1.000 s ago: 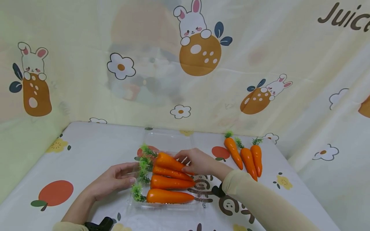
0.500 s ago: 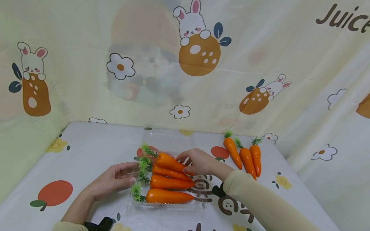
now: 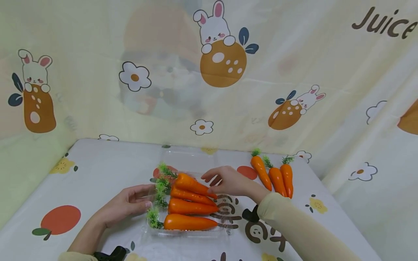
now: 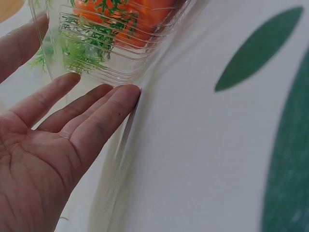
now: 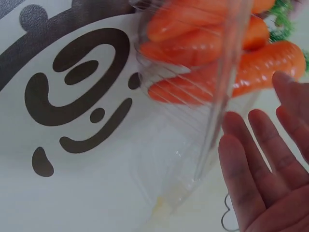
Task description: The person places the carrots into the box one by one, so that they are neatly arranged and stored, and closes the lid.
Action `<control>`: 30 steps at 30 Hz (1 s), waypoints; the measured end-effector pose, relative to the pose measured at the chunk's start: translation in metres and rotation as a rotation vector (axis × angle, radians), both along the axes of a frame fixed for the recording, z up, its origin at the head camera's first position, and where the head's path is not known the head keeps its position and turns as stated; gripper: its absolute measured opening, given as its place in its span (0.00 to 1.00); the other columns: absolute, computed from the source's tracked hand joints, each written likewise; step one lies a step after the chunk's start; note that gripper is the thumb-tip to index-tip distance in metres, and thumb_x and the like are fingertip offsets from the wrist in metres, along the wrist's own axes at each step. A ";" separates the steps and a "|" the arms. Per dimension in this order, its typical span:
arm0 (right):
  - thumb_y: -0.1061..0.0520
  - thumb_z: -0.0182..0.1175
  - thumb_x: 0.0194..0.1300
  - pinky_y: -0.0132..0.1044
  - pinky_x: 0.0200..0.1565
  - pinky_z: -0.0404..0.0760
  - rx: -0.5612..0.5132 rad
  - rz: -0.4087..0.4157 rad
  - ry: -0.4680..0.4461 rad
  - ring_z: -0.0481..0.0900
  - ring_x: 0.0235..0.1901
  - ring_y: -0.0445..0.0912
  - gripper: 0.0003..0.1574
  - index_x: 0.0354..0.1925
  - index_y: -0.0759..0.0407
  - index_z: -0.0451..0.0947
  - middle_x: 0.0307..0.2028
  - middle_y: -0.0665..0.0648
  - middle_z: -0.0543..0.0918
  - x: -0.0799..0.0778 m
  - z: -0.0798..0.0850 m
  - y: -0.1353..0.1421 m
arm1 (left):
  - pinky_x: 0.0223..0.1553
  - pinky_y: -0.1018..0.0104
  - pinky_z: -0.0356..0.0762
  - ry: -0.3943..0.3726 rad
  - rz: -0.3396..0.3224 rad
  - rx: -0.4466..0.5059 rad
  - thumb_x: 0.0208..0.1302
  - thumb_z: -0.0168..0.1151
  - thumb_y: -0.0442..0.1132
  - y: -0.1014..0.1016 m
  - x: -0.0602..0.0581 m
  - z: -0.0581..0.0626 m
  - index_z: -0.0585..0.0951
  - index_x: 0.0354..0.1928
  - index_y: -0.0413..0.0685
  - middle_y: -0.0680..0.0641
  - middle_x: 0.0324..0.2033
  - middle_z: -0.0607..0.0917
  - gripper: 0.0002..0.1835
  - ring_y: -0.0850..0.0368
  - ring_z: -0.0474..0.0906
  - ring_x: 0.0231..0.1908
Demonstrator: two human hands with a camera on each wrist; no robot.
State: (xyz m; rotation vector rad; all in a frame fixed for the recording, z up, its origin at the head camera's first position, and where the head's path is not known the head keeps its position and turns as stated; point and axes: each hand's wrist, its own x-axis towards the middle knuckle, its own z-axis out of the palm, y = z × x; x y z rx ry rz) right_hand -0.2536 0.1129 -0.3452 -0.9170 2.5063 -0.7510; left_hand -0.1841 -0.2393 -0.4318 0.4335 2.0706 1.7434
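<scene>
A clear plastic clamshell box point(image 3: 186, 233) lies on the table, holding several orange carrots with green tops. The carrots lie side by side, tops to the left; the nearest carrot point(image 3: 191, 222) sits slightly apart from the others. My left hand point(image 3: 128, 203) is at the box's left end, its fingers extended along the ribbed wall point(image 4: 116, 72) in the left wrist view. Over the right part of the farthest carrot point(image 3: 191, 184) is my right hand point(image 3: 228, 181). Its fingers look extended beside the box edge in the right wrist view, with nothing gripped.
The box's transparent lid point(image 3: 189, 156) lies folded back behind it. Three more carrots point(image 3: 277, 181) rest at the back right of the table, beyond the right forearm. A printed curtain point(image 3: 163, 108) hangs behind the table.
My right hand has drawn back slightly to the right off the farthest carrot, its fingers loosening. The left hand stays at the box's left end, and the carrots lie as before.
</scene>
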 end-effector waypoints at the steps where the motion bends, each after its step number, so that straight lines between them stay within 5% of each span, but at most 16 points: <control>1: 0.59 0.68 0.66 0.35 0.49 0.88 -0.018 0.000 -0.003 0.88 0.49 0.52 0.25 0.61 0.60 0.81 0.53 0.63 0.86 0.001 0.001 0.002 | 0.60 0.59 0.82 0.000 0.000 0.001 0.72 0.63 0.40 0.000 0.000 0.000 0.60 0.75 0.29 0.27 0.74 0.64 0.37 0.30 0.68 0.70; 18: 0.58 0.68 0.68 0.35 0.48 0.88 -0.255 -0.142 0.046 0.88 0.51 0.54 0.26 0.63 0.61 0.79 0.55 0.64 0.86 0.008 0.012 0.061 | 0.61 0.59 0.82 -0.001 0.014 -0.010 0.71 0.63 0.41 0.000 0.000 0.001 0.62 0.75 0.31 0.28 0.74 0.65 0.37 0.30 0.68 0.71; 30: 0.53 0.68 0.68 0.29 0.49 0.86 -0.278 -0.373 0.098 0.86 0.56 0.56 0.29 0.65 0.58 0.78 0.59 0.63 0.84 0.011 0.015 0.126 | 0.61 0.61 0.81 -0.003 0.004 -0.013 0.71 0.63 0.41 -0.001 0.000 0.000 0.61 0.76 0.31 0.28 0.74 0.64 0.38 0.30 0.67 0.71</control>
